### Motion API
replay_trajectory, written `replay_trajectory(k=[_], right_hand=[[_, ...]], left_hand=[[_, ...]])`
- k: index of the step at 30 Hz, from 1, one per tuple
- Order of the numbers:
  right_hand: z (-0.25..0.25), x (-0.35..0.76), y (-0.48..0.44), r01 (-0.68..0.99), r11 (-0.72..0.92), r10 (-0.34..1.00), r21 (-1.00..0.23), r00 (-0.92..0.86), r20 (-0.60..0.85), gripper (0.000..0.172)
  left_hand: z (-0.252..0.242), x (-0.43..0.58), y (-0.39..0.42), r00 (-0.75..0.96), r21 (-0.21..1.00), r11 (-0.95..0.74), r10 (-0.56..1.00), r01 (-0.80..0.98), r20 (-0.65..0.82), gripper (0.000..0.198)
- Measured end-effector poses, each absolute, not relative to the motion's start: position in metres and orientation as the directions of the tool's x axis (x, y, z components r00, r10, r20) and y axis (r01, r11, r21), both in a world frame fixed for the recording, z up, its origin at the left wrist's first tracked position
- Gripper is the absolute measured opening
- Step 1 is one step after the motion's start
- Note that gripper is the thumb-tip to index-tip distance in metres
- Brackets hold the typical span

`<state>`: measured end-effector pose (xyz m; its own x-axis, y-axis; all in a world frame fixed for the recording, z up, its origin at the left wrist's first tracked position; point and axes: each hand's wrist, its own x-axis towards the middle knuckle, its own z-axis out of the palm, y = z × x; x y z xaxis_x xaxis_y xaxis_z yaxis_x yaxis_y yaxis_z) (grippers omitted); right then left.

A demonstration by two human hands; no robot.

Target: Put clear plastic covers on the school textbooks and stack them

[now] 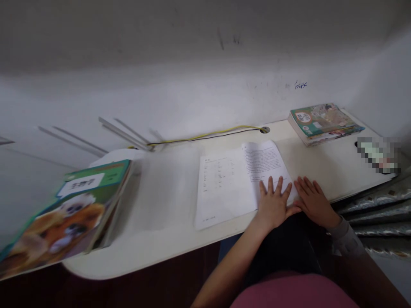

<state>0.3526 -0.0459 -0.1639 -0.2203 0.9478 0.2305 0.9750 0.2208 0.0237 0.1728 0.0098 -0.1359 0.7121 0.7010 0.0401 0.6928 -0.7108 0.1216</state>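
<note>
Resting flat and open, the left hand (272, 204) and right hand (313, 202) grasp nothing. The left hand's fingers (270, 186) lie on the lower edge of two printed sheets (224, 188) on a white surface (321, 158), seemingly holding them steady, while the right hand lies just beside them. A thick book with a dog cover (61, 218) sits at the left end, a stack of books (324, 122) against the wall (192, 98).

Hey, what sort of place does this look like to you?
Probably a study spot in a home or dorm room: a white desk against a wall, printed sheets lying on it, a stack of books at the far end, and a book with a dog on its cover at the other.
</note>
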Motion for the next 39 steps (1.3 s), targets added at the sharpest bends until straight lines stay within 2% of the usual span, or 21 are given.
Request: replay_trajectory(k=[9,18,26,30,34,37,39], right_hand=[[-0.165,0.351,-0.045,0.976,0.213,0.950,0.048,-0.218,0.223,0.057],[-0.167,0.353,-0.045,0.973,0.229,0.944,0.039,-0.232,0.236,0.060],[-0.166,0.354,-0.045,0.974,0.225,0.948,0.019,-0.224,0.226,0.063],[-0.165,0.351,-0.046,0.975,0.221,0.949,0.025,-0.221,0.224,0.061],[-0.161,0.357,-0.045,0.971,0.240,0.948,-0.003,-0.233,0.216,0.053],[-0.156,0.374,-0.036,0.965,0.255,0.949,-0.054,-0.240,0.203,0.049],[-0.155,0.387,-0.024,0.969,0.239,0.955,-0.068,-0.222,0.198,0.051]], left_hand=[[-0.138,0.170,-0.006,0.718,0.117,-0.719,0.694,0.685,0.057,0.083],[-0.139,0.180,-0.007,0.689,0.128,-0.692,0.721,0.710,0.074,0.077],[-0.137,0.176,-0.010,0.725,0.090,-0.727,0.686,0.681,0.058,0.081],[-0.135,0.180,-0.010,0.721,0.075,-0.722,0.692,0.688,0.036,0.081],[-0.129,0.179,-0.006,0.748,0.118,-0.744,0.663,0.657,0.018,0.083],[-0.121,0.171,0.003,0.750,0.101,-0.751,0.659,0.653,0.049,0.076],[-0.116,0.163,0.011,0.690,0.052,-0.695,0.719,0.717,0.087,0.068]])
